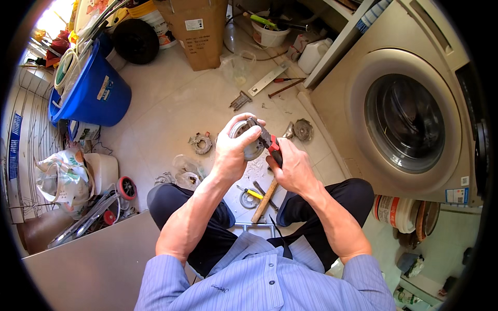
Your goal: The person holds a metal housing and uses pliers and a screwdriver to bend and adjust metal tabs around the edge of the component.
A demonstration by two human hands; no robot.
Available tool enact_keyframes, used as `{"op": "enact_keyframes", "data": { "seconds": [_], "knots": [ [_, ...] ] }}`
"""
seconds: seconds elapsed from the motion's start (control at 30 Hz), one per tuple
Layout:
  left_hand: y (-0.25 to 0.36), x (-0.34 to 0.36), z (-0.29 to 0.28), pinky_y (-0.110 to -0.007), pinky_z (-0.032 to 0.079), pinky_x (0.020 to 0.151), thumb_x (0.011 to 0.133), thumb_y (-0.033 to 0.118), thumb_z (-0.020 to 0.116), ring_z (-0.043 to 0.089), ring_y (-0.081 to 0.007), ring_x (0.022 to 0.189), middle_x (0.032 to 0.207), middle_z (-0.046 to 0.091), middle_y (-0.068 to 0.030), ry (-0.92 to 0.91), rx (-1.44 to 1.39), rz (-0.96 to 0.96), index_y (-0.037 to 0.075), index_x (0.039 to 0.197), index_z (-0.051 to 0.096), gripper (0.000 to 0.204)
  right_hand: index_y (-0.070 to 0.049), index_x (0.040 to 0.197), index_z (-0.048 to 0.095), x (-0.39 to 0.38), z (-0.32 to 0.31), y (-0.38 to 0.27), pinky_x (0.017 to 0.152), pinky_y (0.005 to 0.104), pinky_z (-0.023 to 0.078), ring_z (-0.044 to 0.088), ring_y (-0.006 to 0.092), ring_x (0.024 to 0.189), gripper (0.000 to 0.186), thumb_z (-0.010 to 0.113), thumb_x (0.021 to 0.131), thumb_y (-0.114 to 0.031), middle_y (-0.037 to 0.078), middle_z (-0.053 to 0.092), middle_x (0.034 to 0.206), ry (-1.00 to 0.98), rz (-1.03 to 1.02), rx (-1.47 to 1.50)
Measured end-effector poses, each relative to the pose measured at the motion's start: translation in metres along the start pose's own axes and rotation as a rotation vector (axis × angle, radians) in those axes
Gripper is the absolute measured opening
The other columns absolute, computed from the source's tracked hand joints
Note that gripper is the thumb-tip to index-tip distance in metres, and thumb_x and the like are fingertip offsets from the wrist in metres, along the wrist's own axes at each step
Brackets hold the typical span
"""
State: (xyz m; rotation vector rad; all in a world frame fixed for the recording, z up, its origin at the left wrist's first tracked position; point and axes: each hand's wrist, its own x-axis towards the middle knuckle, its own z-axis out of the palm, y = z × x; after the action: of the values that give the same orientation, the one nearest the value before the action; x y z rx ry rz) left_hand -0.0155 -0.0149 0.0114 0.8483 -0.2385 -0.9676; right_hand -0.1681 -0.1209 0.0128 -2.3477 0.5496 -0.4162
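Note:
My left hand (231, 150) grips a round, greyish metal part (253, 151), raised above the floor between my knees. In my right hand (296, 168) is a pair of pliers (274, 143) with red and black handles. The dark jaws of the pliers lie against the round part, by my left thumb; whether they clamp it I cannot tell. Below my hands lie a hammer (266, 199) with a wooden handle, a yellow-handled tool (253, 194) and a metal disc (247, 201). A ring-shaped metal part (201, 143) rests left of my hands, and another round metal part (303, 129) to the right.
A front-loading washing machine (342, 129) stands at the right. Farther off are a cardboard box (196, 36), a metal strip (268, 79) and a small metal piece (240, 100). At the left stand a blue tub (111, 96) and a patterned bag (72, 173).

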Motion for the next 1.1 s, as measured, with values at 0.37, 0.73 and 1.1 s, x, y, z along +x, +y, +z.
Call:
{"op": "enact_keyframes", "data": {
  "seconds": [0.37,0.73,1.1],
  "knots": [
    [-0.028,0.011,0.009,-0.03,0.056,0.08,0.087,0.01,0.081,0.066,-0.0136,0.091,0.106,0.067,-0.0058,0.195,0.317,0.163,0.005,0.123,0.057,0.043,-0.002,0.098,0.052,0.007,0.03,0.022,0.065,0.0533,0.053,0.065,0.0492,0.075,0.021,0.068,0.085,-0.006,0.025,0.066,0.085,0.057,0.015,-0.105],
    [-0.015,0.036,-0.014,-0.033,0.055,0.089,0.081,0.012,0.087,0.066,-0.0168,0.104,0.119,0.067,-0.0083,0.059,0.049,0.091,0.003,0.133,0.056,0.061,-0.003,0.103,0.064,0.024,0.018,-0.001,0.075,0.0456,0.053,0.071,0.0291,0.081,0.025,0.067,0.094,-0.025,0.015,0.074,0.089,-0.083,0.232,0.043],
    [0.017,0.013,-0.007,-0.045,0.057,0.101,0.078,0.008,0.087,0.062,-0.0312,0.124,0.136,0.063,-0.017,-0.277,0.058,0.048,0.002,0.137,0.057,0.066,-0.002,0.098,0.069,0.007,-0.043,-0.014,0.068,0.0298,0.049,0.061,0.0122,0.074,0.033,0.063,0.099,-0.034,0.003,0.068,0.081,-0.572,0.401,0.666]
  ]
}}
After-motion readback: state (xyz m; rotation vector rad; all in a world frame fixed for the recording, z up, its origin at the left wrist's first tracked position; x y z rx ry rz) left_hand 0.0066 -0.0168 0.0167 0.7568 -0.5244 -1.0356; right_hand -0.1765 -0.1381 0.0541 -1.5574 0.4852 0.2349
